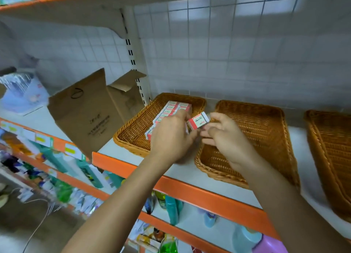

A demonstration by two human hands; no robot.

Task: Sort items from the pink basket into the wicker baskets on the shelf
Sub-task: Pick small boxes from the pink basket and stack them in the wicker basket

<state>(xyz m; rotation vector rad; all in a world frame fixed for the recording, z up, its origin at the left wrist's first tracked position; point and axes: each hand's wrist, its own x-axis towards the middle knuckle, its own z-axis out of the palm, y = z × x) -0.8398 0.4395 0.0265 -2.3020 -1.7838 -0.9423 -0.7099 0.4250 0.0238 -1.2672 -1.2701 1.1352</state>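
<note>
Hands meet over a shelf, above the gap between two wicker baskets; left hand and right hand each pinch one end of a small red-and-white box, its long axis running left to right, slightly tilted; the left basket holds a row of matching boxes just beyond the left hand, the nearer one, with bare wicker to the left; the middle basket holds nothing; pink basket not in view

Even bright light, blurred, warped edges
</note>
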